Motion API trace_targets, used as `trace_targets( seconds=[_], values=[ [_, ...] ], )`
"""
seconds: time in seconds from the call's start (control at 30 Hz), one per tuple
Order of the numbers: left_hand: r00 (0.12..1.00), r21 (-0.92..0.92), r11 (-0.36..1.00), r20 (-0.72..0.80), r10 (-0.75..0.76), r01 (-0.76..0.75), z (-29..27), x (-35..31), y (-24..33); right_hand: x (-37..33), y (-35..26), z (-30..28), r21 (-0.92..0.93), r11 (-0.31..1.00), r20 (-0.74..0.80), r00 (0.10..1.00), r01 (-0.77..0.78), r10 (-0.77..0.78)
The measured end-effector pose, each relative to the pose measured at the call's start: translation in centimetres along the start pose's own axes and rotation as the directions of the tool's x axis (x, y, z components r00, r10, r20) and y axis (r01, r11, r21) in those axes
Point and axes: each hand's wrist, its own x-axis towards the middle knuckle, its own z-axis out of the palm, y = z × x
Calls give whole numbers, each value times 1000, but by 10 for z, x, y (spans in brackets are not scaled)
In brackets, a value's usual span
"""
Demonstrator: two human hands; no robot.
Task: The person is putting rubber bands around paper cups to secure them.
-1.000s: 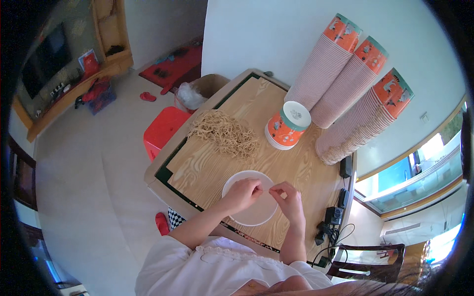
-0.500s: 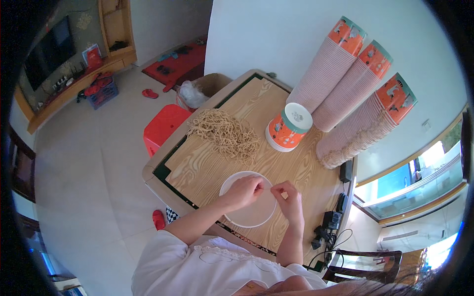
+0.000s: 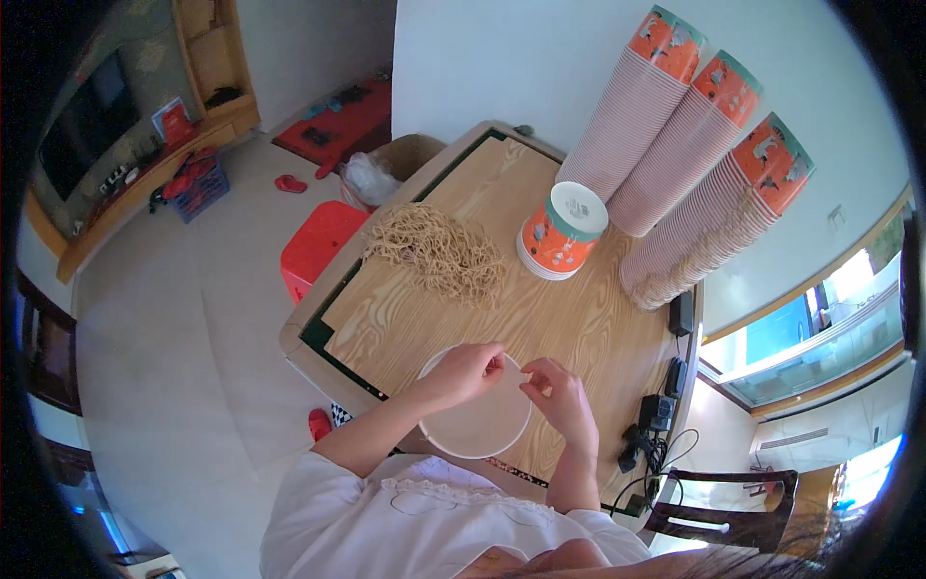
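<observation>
A round white paper tub (image 3: 477, 425) stands at the table's near edge, its open mouth facing up. My left hand (image 3: 465, 374) is over the tub's far left rim, fingers curled in a pinch. At the far right rim is my right hand (image 3: 561, 398), thumb and index finger drawn together. The fingertips are a short gap apart; whatever they pinch is too small to make out. Beyond the hands lies a loose heap of tan cord (image 3: 436, 253). To its right a short stack of orange and green paper tubs (image 3: 559, 241) sits upside down.
Three tall stacks of nested paper tubs (image 3: 632, 116) lean by the wall; tan strands hang along the rightmost stack (image 3: 714, 227). Black power adapters and cables (image 3: 656, 415) line the table's right edge. A red stool (image 3: 323, 241) and a bin (image 3: 410, 159) stand left of the table.
The tub has shifted slightly left and toward me in the picture. My hands stay near its far rim; the thin strand seen between them earlier no longer shows clearly.
</observation>
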Motion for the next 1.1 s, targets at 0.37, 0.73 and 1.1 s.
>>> trace_targets(
  seconds=[0.37,0.73,1.1],
  values=[
    [997,-100,993,42,61,-56,-6,-4,7,4,3,9,17,989,-154,977,150,-146],
    [998,-59,997,40,47,-45,0,-3,4,4,6,10,-28,983,-173,968,179,-181],
    [999,-69,997,34,-23,25,0,1,8,6,-2,11,-72,971,-173,956,227,-237]
  ],
)
